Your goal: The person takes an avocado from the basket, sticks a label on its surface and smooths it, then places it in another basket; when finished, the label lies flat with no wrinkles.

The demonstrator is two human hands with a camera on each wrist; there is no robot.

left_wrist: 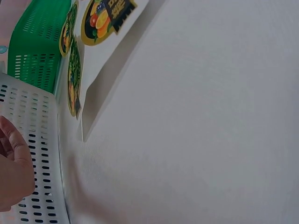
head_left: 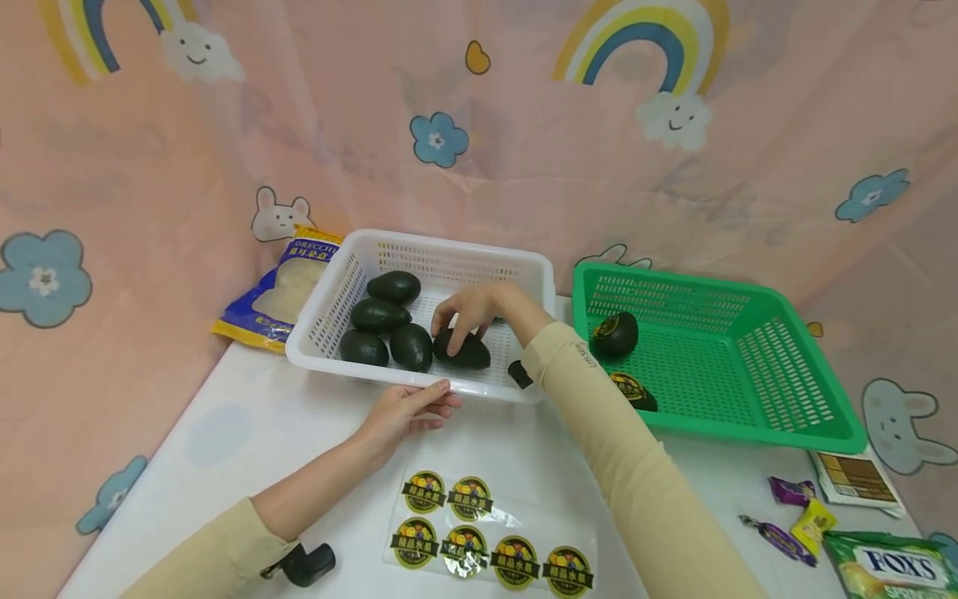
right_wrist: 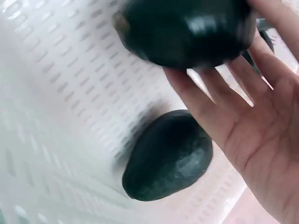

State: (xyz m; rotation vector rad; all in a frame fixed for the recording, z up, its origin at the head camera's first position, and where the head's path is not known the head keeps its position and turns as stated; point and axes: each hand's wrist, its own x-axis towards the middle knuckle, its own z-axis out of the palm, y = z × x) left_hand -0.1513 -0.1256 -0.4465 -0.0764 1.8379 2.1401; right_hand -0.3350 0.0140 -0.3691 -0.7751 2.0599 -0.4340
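A white basket (head_left: 449,245) holds several dark avocados. My right hand (head_left: 475,312) reaches into it and grips one avocado (head_left: 470,353) near the front wall. In the right wrist view that avocado (right_wrist: 182,28) sits between my fingers (right_wrist: 210,100) and thumb, and another avocado (right_wrist: 168,156) lies on the basket floor below. My left hand (head_left: 407,408) rests with straight fingers against the basket's front rim. The left wrist view shows that hand (left_wrist: 11,172) beside the white basket wall (left_wrist: 32,121). A green basket (head_left: 748,433) to the right holds two stickered avocados (head_left: 615,334) (head_left: 634,391).
A sticker sheet (head_left: 486,532) with several round labels lies on the white table in front of me. A blue and yellow pasta bag (head_left: 280,287) lies left of the white basket. Wrapped candies (head_left: 793,516) and a FOX'S bag (head_left: 891,566) are at the right front.
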